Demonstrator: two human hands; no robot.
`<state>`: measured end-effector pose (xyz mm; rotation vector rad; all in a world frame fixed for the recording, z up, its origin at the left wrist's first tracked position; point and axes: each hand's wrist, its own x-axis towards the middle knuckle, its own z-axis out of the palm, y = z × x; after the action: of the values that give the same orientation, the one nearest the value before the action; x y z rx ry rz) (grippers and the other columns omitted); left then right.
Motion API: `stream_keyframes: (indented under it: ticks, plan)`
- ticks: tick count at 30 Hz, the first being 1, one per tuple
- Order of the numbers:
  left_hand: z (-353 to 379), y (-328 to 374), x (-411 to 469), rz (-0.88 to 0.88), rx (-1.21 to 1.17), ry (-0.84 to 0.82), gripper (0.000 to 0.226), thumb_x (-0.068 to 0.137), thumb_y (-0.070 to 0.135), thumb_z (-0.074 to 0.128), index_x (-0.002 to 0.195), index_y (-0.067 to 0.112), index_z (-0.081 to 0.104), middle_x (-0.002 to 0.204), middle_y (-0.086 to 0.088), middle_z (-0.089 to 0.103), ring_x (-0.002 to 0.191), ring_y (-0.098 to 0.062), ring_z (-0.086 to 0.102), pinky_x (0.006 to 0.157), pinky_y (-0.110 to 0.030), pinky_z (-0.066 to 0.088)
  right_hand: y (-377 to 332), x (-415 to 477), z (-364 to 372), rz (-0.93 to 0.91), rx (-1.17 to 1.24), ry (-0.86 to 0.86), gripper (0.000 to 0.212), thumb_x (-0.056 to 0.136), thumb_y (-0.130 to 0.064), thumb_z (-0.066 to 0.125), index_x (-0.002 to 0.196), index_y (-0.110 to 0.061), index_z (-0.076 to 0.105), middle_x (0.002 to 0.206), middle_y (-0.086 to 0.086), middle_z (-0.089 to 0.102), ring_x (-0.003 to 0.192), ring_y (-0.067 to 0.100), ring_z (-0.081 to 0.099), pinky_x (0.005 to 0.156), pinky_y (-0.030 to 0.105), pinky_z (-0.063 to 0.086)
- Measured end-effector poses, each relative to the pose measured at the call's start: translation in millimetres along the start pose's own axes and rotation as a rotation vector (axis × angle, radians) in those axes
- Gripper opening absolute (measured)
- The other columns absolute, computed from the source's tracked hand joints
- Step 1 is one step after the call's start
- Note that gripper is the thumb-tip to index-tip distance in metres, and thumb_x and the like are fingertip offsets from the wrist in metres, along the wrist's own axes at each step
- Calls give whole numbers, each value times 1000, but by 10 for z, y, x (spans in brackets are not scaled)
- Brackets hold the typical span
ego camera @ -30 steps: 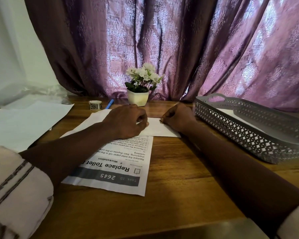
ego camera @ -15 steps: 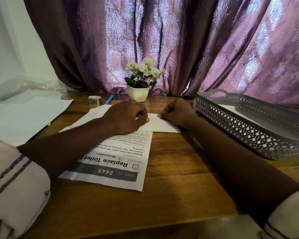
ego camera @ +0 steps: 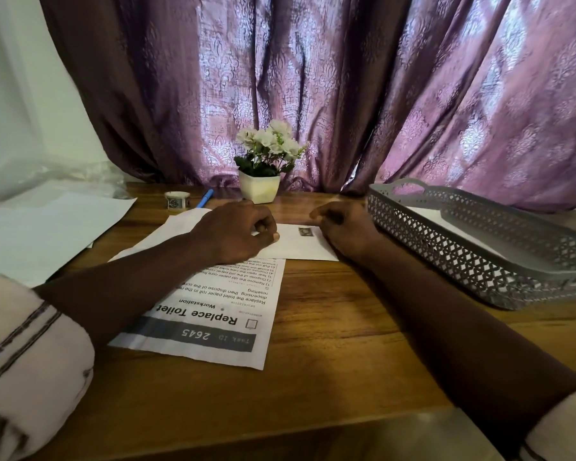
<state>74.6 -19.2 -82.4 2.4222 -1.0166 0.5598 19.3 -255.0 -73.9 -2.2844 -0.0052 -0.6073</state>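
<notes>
Pressure on the stamp (ego camera: 304, 231) is judged to be what the step in hand calls for. The small dark stamp is seen on a white envelope (ego camera: 295, 249), near its far edge. The envelope is laid flat on the wooden table (ego camera: 340, 327), beside a grey lattice tray (ego camera: 463, 247) on the right and meeting the far end of a printed sheet (ego camera: 220, 314). The left hand (ego camera: 236, 232) is rested knuckles-up on the envelope's left end, its fingers curled and the paper pinched under the thumb tip. The right hand (ego camera: 345, 229) is held just right of the stamp, apart from it, with its fingers curled in and nothing seen in them; its heel seems to be set on the envelope's right end. For a good result, the envelope should be kept pinned by the left hand so that it cannot slide. The stamp should be rubbed flat with a fingertip from its middle outward, so that no corner is left lifted. Squareness to the envelope's edges should be checked before firm pressure is applied, since a stuck stamp is unlikely to be shifted cleanly. Whether it is already fully stuck cannot be told. A small roll (ego camera: 177, 198), a blue pen (ego camera: 204, 198) and a potted plant (ego camera: 259, 189) are seen well clear at the back.
</notes>
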Motion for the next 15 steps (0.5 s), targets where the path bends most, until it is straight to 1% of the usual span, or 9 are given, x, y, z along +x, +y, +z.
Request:
stream_keyframes:
  ticks: [2, 5, 7, 9, 10, 11, 12, 13, 15]
  plan:
    - [8, -1, 2, -4, 0, 5, 15, 89, 51, 67, 93, 37, 68, 94, 14, 64, 88, -5, 57, 75, -31, 46, -80, -44, 27, -67, -181, -97, 18, 98, -20, 65, 111, -22, 79, 103, -3, 78, 70, 0, 64, 58, 17, 52]
    - [9, 3, 6, -11, 8, 6, 15, 90, 50, 67, 94, 36, 68, 95, 14, 63, 89, -6, 57, 73, -30, 43, -228, -96, 58, -103, -362, -146, 23, 99, -25, 63, 118, -23, 77, 113, -5, 78, 63, -8, 55, 52, 9, 39]
    - [10, 2, 9, -16, 8, 4, 15, 90, 50, 67, 95, 35, 68, 96, 14, 63, 89, -6, 57, 73, -30, 42, -262, -106, 55, -75, -444, -142, 25, 100, -28, 61, 119, -24, 76, 111, -3, 77, 59, -3, 53, 47, 14, 35]
    - [16, -8, 7, -26, 2, 7, 15, 90, 50, 67, 95, 35, 68, 97, 15, 63, 90, -7, 58, 73, -30, 42, -294, -106, 61, -44, -506, -129, 27, 100, -31, 59, 120, -25, 76, 113, 1, 75, 67, 6, 59, 51, 19, 38]
    - [23, -13, 6, -30, 1, 11, 16, 90, 50, 67, 95, 36, 68, 97, 15, 63, 91, -7, 58, 73, -30, 42, -304, -107, 76, -33, -555, -124, 30, 99, -34, 57, 121, -25, 76, 119, 4, 72, 80, 13, 63, 60, 21, 44]
    - [29, -16, 5, -34, 1, 10, 16, 89, 51, 67, 96, 36, 68, 97, 15, 63, 91, -7, 57, 74, -31, 42, -314, -115, 90, -23, -621, -125, 34, 100, -38, 54, 124, -26, 74, 127, 7, 66, 99, 20, 63, 73, 26, 49]
    - [34, -15, 2, -42, 1, 7, 17, 89, 52, 67, 96, 36, 67, 97, 15, 62, 91, -8, 57, 74, -31, 42, -321, -130, 106, -7, -695, -132, 39, 100, -43, 50, 129, -26, 70, 135, 9, 60, 117, 27, 57, 90, 33, 50]
    - [39, -17, 2, -52, -2, 4, 18, 89, 53, 67, 96, 36, 67, 97, 15, 62, 92, -8, 56, 75, -31, 42, -331, -151, 119, 10, -763, -142, 45, 99, -47, 46, 135, -27, 66, 140, 11, 53, 129, 31, 49, 102, 40, 45]
    - [37, -15, 3, -74, -11, -1, 19, 88, 54, 67, 95, 37, 67, 98, 15, 61, 93, -8, 57, 78, -33, 45, -377, -216, 127, 42, -848, -172, 53, 98, -55, 39, 142, -32, 59, 146, 13, 46, 138, 34, 38, 112, 48, 36]
